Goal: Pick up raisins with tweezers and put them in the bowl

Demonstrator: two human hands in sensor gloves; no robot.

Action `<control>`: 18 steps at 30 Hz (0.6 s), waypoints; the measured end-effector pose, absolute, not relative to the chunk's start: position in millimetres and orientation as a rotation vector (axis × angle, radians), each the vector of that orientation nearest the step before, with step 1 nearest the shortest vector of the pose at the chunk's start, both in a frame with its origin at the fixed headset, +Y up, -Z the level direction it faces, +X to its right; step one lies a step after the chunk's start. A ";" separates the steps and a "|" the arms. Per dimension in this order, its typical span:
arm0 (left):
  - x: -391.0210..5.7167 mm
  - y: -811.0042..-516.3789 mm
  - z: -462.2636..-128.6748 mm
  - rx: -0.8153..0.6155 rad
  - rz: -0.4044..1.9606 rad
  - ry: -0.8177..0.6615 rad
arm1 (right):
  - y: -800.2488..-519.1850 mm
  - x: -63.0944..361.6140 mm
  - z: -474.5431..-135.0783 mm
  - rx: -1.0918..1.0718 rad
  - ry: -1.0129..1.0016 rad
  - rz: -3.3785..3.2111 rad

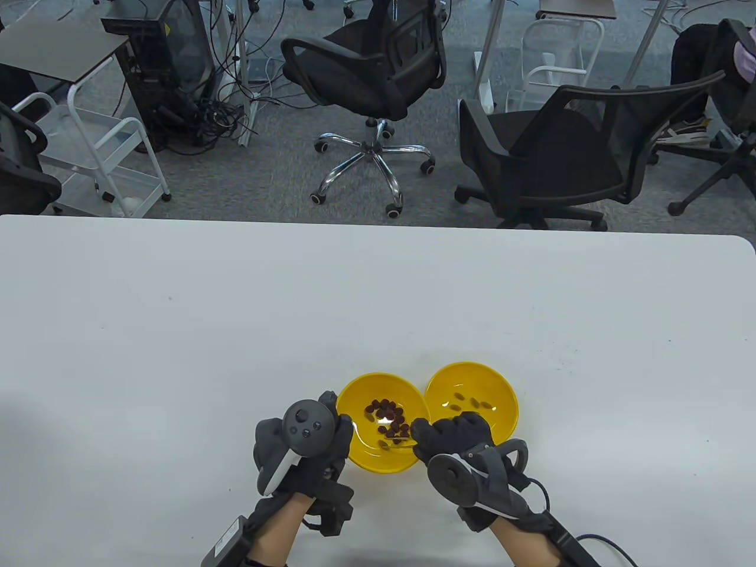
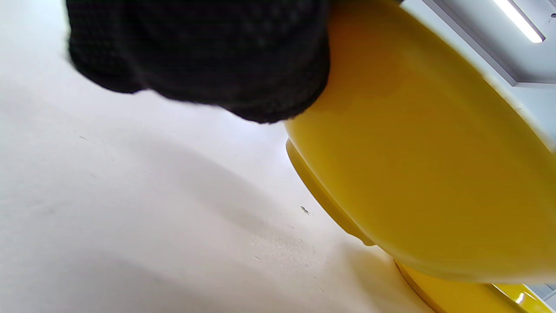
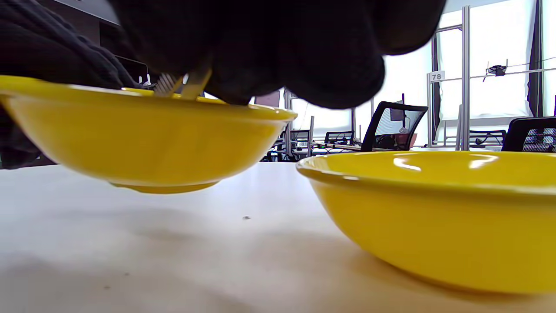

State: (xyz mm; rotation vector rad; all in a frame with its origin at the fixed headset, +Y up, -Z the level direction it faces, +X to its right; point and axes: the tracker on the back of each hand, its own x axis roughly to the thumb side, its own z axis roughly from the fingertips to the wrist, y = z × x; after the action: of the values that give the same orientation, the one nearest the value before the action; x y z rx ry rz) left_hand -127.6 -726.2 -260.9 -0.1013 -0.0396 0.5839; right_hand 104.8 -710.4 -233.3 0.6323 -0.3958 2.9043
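Two yellow bowls stand side by side near the table's front edge. The left bowl (image 1: 360, 449) holds a heap of dark raisins (image 1: 390, 419). The right bowl (image 1: 502, 407) holds a few pale pieces (image 1: 475, 403). My left hand (image 1: 336, 413) grips the left bowl's left rim; in the left wrist view its fingers (image 2: 204, 52) lie on the bowl's outer wall (image 2: 434, 174). My right hand (image 1: 422, 431) pinches metal tweezers (image 3: 182, 84), whose tips reach down among the raisins. In the right wrist view the left bowl (image 3: 143, 134) looks tilted; the right bowl (image 3: 434, 217) is close by.
The white table (image 1: 236, 307) stretches far to the left, right and back of the bowls. Office chairs (image 1: 372, 71) and a white cart (image 1: 100, 153) stand on the floor beyond the table's far edge.
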 end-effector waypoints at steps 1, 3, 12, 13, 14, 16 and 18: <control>-127.6 -726.1 -260.9 -0.102 0.584 -0.040 | -710.4 104.6 -233.2 0.634 -0.395 2.904; -127.4 -726.0 -260.8 -0.101 0.584 -0.040 | -710.4 103.9 -233.0 0.634 -0.387 2.910; -127.4 -725.9 -260.8 -0.104 0.584 -0.040 | -709.7 102.7 -232.5 0.637 -0.388 2.920; -127.5 -725.9 -260.8 -0.104 0.585 -0.040 | -709.6 102.8 -232.5 0.635 -0.394 2.920; -127.5 -725.9 -260.8 -0.103 0.585 -0.040 | -709.6 102.8 -232.5 0.633 -0.396 2.920; -127.6 -725.9 -260.9 -0.103 0.584 -0.040 | -709.2 103.4 -232.6 0.628 -0.400 2.912; -127.5 -726.0 -260.8 -0.102 0.584 -0.038 | -707.1 105.4 -232.6 0.606 -0.415 2.910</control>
State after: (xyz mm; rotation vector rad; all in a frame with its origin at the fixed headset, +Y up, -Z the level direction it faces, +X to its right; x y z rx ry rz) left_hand -127.5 -726.0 -260.8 -0.1021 -0.0382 0.5836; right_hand 105.4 -707.1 -232.6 0.6062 -0.4151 2.9103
